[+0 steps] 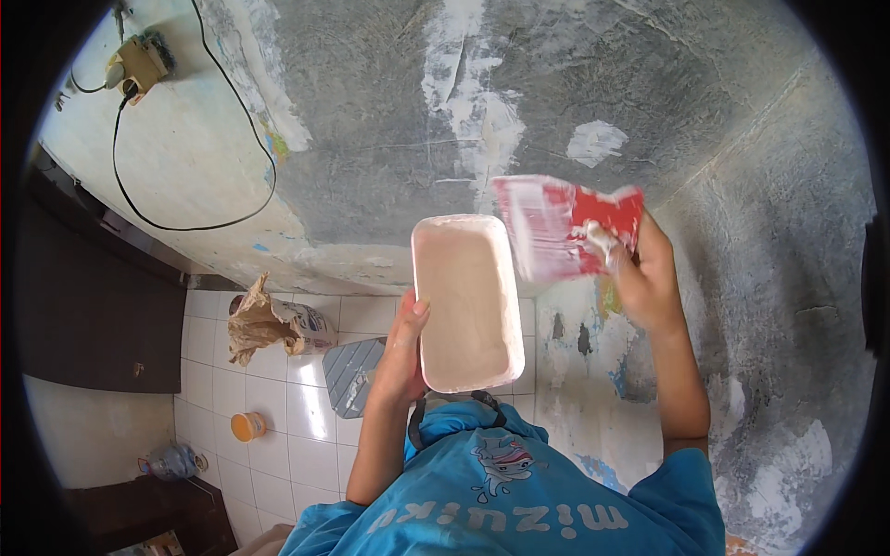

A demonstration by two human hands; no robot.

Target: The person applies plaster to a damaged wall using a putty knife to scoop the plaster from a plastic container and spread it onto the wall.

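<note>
A white rectangular tub (465, 306) with pale beige paste in it is held by my left hand (405, 338), thumb on its side. My right hand (646, 278) grips a red putty spreader (542, 227) smeared with white paste, just right of the tub's upper end and slightly blurred. Behind both is a grey, rough wall (352, 157) with white filler patches.
A socket adapter (139, 67) with hanging cable is at upper left. On the tiled floor (227, 361) are a torn paper sack (260, 329), a grey stepped object (352, 375), an orange cup (247, 426) and a water bottle (171, 461). A dark door (97, 287) stands left.
</note>
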